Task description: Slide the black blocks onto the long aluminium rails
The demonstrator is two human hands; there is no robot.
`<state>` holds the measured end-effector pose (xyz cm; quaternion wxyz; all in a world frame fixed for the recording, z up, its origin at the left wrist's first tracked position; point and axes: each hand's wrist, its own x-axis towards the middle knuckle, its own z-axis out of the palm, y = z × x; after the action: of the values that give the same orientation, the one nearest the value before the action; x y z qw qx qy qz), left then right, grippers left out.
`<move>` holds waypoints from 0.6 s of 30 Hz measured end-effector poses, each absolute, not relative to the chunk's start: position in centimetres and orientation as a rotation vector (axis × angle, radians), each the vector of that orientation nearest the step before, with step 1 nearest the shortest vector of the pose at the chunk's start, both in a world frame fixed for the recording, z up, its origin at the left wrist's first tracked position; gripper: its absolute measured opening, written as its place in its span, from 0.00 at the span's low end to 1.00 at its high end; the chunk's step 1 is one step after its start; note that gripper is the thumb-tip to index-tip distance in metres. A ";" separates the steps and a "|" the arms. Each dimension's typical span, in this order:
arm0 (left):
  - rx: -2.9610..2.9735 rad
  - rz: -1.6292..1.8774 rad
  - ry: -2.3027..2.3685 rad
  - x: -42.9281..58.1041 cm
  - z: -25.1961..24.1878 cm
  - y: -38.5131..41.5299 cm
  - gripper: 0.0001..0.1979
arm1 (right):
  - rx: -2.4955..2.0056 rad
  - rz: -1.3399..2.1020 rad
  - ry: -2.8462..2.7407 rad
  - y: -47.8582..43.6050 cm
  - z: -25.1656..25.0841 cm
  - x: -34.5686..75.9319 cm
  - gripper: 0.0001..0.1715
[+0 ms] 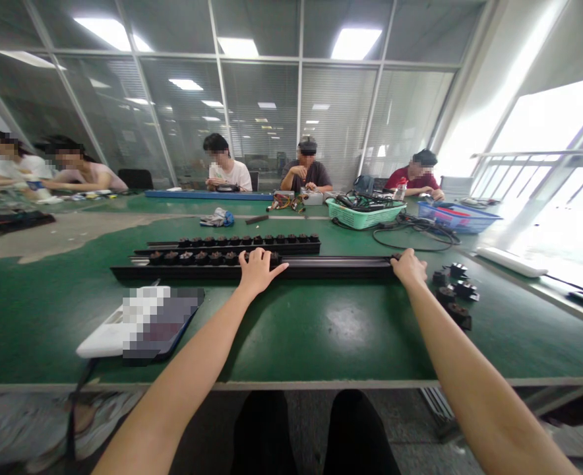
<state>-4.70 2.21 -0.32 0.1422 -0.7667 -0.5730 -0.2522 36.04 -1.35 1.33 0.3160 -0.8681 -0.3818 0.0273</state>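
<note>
A long black rail (pixel 341 266) lies across the green table in front of me, with a row of small black round-topped parts (pixel 201 258) seated along its left half. My left hand (pixel 256 272) grips it near the middle, fingers over the top and thumb stretched to the right along the front. At the rail's right end, my right hand (pixel 410 267) is closed on a small dark part (pixel 396 257), mostly hidden by the fingers. Behind lies a second black rail (pixel 291 249), also bearing a row of such parts. Several loose black parts (pixel 457 290) sit to the right.
A white device (pixel 106 333) and a dark phone-like slab (pixel 185 323) lie front left. Farther back are a glove (pixel 217 218), a green basket (pixel 365 216) of cables, a blue basket (pixel 462 219) and a white strip (pixel 512 261). Several people sit across the table.
</note>
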 end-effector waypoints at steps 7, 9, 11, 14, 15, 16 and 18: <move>-2.205 -0.737 -1.646 -4.7 -0.5 2.1 0.36 | -2.284 0.030 -1.021 -1.1 0.6 37.6 0.21; -2.205 -0.735 -1.652 -4.6 -0.4 2.0 0.36 | -2.227 0.013 -1.007 -1.1 0.1 38.2 0.20; -2.206 -0.728 -1.661 -4.6 -0.2 1.9 0.35 | -2.184 -0.002 -1.003 -1.1 -0.3 38.8 0.20; -2.211 -0.722 -1.663 -4.6 -0.1 1.9 0.35 | -2.157 0.000 -0.970 -1.0 -0.6 39.3 0.20; -2.212 -0.724 -1.663 -4.6 -0.1 1.9 0.35 | -2.152 0.004 -0.954 -0.9 -0.6 39.4 0.20; -2.213 -0.721 -1.666 -4.7 0.0 1.9 0.35 | -2.146 0.008 -0.940 -0.9 -0.6 39.5 0.20; -2.207 -0.713 -1.675 -4.7 0.0 1.9 0.34 | -2.130 0.008 -0.920 -0.9 -0.6 39.7 0.19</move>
<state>-4.69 1.91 0.00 0.1399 -0.7638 -0.5797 -0.2469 39.73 -0.86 -0.55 0.3990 -0.8417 -0.3637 0.0032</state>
